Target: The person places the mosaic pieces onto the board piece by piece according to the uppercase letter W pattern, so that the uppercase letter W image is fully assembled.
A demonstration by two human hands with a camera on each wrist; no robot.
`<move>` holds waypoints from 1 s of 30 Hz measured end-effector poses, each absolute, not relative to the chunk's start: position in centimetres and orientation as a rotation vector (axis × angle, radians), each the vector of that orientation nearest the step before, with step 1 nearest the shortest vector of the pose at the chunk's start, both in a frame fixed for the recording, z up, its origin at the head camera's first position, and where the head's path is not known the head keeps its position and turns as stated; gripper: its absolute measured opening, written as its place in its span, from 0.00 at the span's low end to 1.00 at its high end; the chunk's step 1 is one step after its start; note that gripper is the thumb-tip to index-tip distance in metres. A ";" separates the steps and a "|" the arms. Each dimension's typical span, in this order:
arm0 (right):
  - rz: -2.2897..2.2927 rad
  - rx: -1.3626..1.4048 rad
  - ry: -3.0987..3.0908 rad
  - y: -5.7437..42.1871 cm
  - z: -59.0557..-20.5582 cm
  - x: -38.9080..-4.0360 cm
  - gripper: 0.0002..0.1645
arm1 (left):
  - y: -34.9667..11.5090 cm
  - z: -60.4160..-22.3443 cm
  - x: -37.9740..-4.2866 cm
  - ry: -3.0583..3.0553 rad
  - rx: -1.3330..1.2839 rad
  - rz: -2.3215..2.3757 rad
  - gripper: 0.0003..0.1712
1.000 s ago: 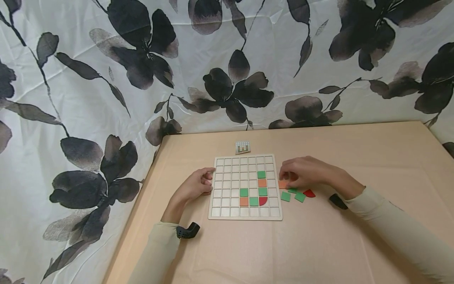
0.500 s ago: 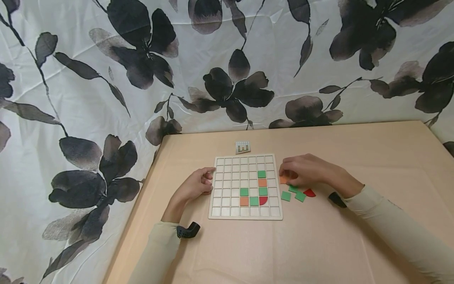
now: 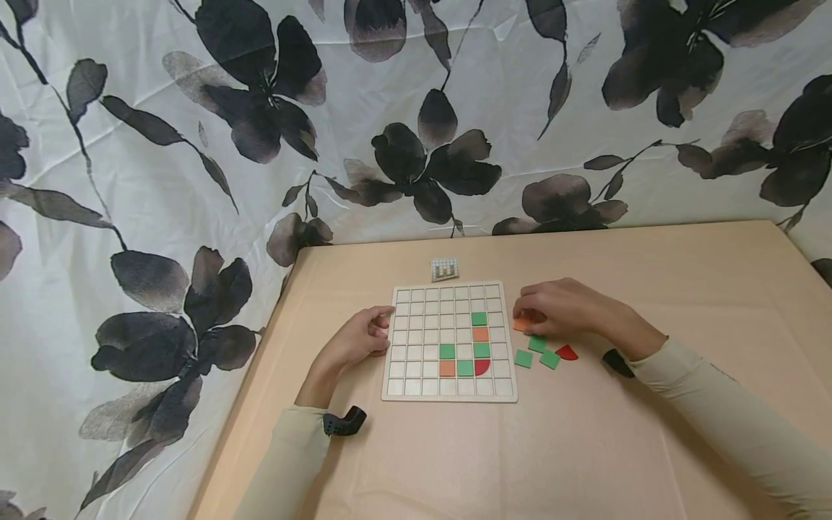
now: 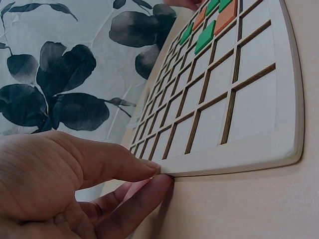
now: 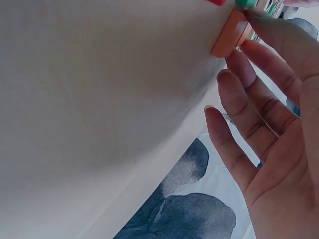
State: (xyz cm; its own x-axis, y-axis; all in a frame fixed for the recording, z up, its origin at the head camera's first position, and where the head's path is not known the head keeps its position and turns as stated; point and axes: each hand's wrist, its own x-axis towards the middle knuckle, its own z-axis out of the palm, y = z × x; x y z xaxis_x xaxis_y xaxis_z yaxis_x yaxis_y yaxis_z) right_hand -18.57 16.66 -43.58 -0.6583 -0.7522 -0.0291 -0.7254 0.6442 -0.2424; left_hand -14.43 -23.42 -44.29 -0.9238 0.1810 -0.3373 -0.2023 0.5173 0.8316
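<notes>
A white square grid board (image 3: 416, 325) lies on the table, with green, orange and red tiles in some of its cells. At its left edge, my left hand (image 3: 354, 339) pinches the rim between thumb (image 4: 119, 162) and fingers. To the right of the board, my right hand (image 3: 565, 307) holds an orange tile (image 5: 229, 37) between thumb and index finger, its other fingers spread apart. In the head view the hand covers part of this orange tile (image 3: 521, 325). Close below the hand lie several green tiles (image 3: 523, 358) and a red curved-edge tile (image 3: 567, 352).
A small card with a grid pattern (image 3: 445, 269) sits behind the board. The wooden table (image 3: 585, 448) ends at a floral curtain (image 3: 364, 108) at the back and left. Each wrist wears a black device (image 3: 344, 422).
My right hand has shifted slightly away from me with the orange tile, which uncovers more of a green tile below it. My left hand stays at the board's edge.
</notes>
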 end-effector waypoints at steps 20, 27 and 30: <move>-0.375 -1.204 2.729 16.3 -44.1 -18.9 0.10 | -23.5 -44.6 -14.5 2.364 -0.002 1.390 0.40; -0.359 -1.228 2.754 16.2 -44.0 -19.0 0.10 | -23.5 -44.5 -14.4 2.360 -0.002 1.406 0.40; -0.347 -1.254 2.754 16.2 -43.8 -19.1 0.10 | -23.5 -44.5 -14.4 2.367 -0.005 1.404 0.40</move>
State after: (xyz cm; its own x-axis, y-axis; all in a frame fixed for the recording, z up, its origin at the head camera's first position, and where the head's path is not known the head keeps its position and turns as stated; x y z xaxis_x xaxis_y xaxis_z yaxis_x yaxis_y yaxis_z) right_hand -19.13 16.19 -43.83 -0.6571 -0.7538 0.0077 -0.7321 0.6357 -0.2449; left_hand -14.42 -23.53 -44.48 -0.9250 0.1908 -0.3285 -0.1969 0.4988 0.8441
